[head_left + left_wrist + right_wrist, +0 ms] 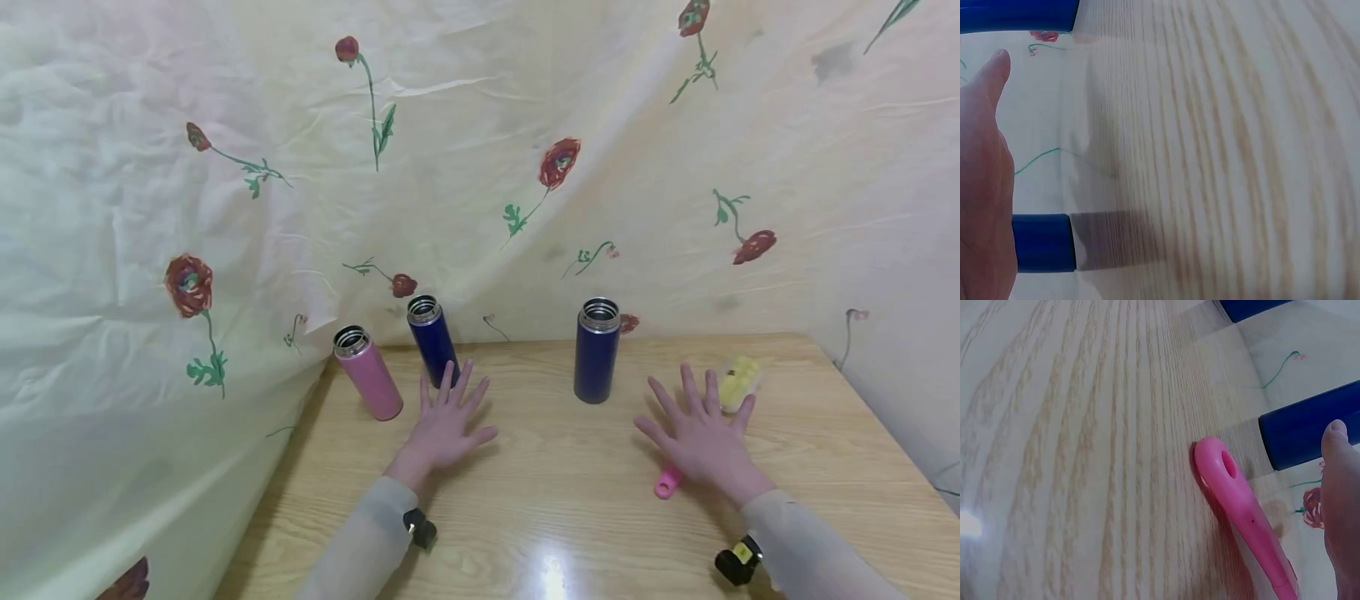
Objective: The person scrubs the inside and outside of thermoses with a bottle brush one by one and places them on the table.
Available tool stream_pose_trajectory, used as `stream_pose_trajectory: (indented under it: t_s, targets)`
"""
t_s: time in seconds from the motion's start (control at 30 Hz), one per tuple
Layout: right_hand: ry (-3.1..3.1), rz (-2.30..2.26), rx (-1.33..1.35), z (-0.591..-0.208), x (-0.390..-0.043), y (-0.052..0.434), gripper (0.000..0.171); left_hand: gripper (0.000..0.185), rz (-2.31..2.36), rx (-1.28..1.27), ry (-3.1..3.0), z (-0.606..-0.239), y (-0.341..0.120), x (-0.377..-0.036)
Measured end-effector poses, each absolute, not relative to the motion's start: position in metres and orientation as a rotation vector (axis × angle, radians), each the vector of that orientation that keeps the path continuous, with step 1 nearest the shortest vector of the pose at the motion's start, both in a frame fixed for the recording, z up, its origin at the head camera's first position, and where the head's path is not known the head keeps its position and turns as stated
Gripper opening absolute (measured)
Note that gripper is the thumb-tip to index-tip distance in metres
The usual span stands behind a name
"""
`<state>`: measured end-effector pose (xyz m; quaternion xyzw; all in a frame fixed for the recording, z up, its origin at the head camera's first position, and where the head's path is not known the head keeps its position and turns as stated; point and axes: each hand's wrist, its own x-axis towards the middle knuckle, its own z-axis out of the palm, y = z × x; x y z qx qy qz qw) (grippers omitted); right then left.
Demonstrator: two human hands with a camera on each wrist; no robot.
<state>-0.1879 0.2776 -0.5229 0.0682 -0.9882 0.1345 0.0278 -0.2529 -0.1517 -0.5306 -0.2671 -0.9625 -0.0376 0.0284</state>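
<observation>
My left hand (442, 429) is spread over the table with straight fingers and holds nothing. Just beyond its fingertips stands a dark blue bottle (433, 342) with an uncapped steel mouth, and left of that an uncapped pink bottle (369, 373). Fingers splayed, my right hand (703, 433) hovers above a pink handle (667, 481) with a hole in its end; the hand covers part of it. In the right wrist view the handle (1241, 509) lies on the wood below the hand, apart from it. Another dark blue bottle (596, 354), also uncapped, stands between the hands, farther back.
A yellow item (738, 382), perhaps a sponge in clear wrap, lies beyond the right fingers. The light wooden table (555, 500) ends at a floral cloth (465, 183) hanging behind and along the left side. Each wrist carries a small black camera.
</observation>
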Motion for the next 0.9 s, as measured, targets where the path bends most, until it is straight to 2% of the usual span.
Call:
stream_pose_trajectory:
  t_s: [0.47, 0.77, 0.9]
  targets:
    - [-3.036, 0.525, 0.209, -0.528, -0.187, 0.288, 0.078, 0.088, -0.251, -0.774, -2.958, -0.530, -0.137, -0.255]
    - [-2.843, 0.813, 0.355, -0.520, -0.183, 0.313, 0.056, 0.083, -0.857, -0.741, -2.905, -0.526, -0.121, -0.243]
    - [-2.844, 0.864, 0.214, -0.511, -0.176, 0.323, 0.054, 0.080, -1.187, -0.670, -2.798, -0.518, -0.115, -0.238]
